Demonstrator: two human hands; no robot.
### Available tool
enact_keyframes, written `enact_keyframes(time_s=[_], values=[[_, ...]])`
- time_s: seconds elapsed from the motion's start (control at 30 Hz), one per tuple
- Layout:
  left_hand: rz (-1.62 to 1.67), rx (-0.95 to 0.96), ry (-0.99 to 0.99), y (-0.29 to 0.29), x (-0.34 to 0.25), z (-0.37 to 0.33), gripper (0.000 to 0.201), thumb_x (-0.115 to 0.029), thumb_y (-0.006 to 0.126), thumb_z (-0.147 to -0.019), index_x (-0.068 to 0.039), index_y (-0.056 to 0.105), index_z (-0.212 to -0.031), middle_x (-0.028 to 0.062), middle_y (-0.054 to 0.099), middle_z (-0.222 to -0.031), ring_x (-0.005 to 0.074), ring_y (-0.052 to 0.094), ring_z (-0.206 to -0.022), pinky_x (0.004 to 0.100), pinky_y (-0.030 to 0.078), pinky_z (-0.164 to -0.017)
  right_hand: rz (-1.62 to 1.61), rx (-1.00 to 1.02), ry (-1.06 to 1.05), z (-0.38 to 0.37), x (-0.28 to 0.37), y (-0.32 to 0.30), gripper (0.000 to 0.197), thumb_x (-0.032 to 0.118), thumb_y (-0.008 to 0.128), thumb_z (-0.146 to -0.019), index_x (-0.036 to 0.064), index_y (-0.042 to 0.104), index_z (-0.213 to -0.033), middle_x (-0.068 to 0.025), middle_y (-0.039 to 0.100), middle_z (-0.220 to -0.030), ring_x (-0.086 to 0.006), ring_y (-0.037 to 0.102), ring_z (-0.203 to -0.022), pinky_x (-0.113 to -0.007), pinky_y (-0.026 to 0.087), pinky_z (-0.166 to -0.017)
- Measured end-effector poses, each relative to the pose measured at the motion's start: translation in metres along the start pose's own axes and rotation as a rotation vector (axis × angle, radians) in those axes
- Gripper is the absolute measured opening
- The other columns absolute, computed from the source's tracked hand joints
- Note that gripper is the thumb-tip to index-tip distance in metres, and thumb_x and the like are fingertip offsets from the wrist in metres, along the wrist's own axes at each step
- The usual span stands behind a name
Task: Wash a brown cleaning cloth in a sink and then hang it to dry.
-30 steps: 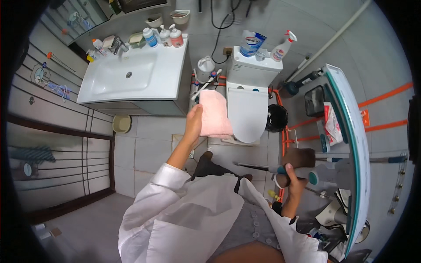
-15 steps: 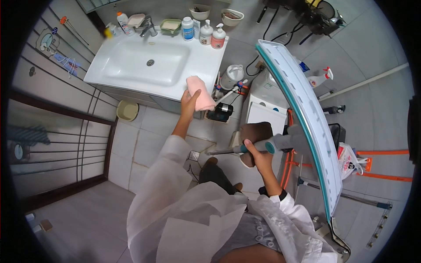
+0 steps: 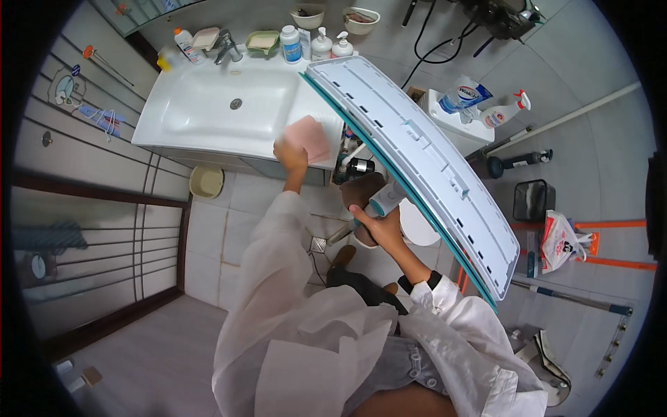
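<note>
At the front right of the white sink counter (image 3: 269, 148), my left hand (image 3: 290, 156) grips a folded pink cloth (image 3: 308, 137), blurred by motion. My right hand (image 3: 376, 224) is wrapped round the grey and teal handle of a flat mop (image 3: 384, 199). The mop is raised, its long pale grey head (image 3: 417, 163) with a teal edge slanting across the right side, close to the camera. By the right hand a brown, soft-looking piece (image 3: 360, 191) shows behind the handle; its kind and how it is held I cannot make out.
Bottles and soap dishes line the counter's back, by the faucet (image 3: 226, 47). A beige bin (image 3: 206, 182) stands below. To the right are a toilet (image 3: 420, 224), a spray bottle (image 3: 505, 111), a plastic bag (image 3: 558, 243) and a black basket (image 3: 534, 200).
The mop head has swung left and now covers part of the counter's right end. My right hand and the brown piece moved left and up; the pink cloth shifted slightly left, its folds changed.
</note>
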State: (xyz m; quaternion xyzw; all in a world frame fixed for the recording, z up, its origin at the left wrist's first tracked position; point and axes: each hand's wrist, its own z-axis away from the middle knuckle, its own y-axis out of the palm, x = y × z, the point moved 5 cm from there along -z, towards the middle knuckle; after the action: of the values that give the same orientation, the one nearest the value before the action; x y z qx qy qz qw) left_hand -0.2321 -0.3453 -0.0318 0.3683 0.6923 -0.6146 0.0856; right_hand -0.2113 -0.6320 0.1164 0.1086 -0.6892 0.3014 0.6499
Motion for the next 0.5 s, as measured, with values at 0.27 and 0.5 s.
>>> enact_keyframes(time_s=[0.27,0.5], values=[[1.006,0.753,0.52,-0.114,-0.133,0.155,0.028,-0.016,0.053,-0.088,0.001,0.057,-0.11,0.0106,0.063,-0.102,0.0152,0.058,-0.092,0.0277,0.045,-0.082,-0.033,-0.044,-0.047,0.023,0.003,-0.05,0.07,0.026,0.082,-0.064,-0.0028,0.042,-0.114,-0.0121,0.053,-0.108,-0.0226,0.053,-0.1,-0.033,0.043,-0.086],[1.009,0.756,0.739,-0.199,-0.261,0.218,0.054,-0.01,0.069,-0.071,-0.002,0.051,-0.121,0.0115,0.058,-0.113,0.0241,0.056,-0.105,0.0325,0.042,-0.09,-0.148,-0.222,0.084,0.088,-0.018,-0.145,0.072,0.021,0.082,-0.063,-0.0018,0.043,-0.118,-0.0119,0.053,-0.115,-0.0219,0.054,-0.104,-0.034,0.042,-0.09]])
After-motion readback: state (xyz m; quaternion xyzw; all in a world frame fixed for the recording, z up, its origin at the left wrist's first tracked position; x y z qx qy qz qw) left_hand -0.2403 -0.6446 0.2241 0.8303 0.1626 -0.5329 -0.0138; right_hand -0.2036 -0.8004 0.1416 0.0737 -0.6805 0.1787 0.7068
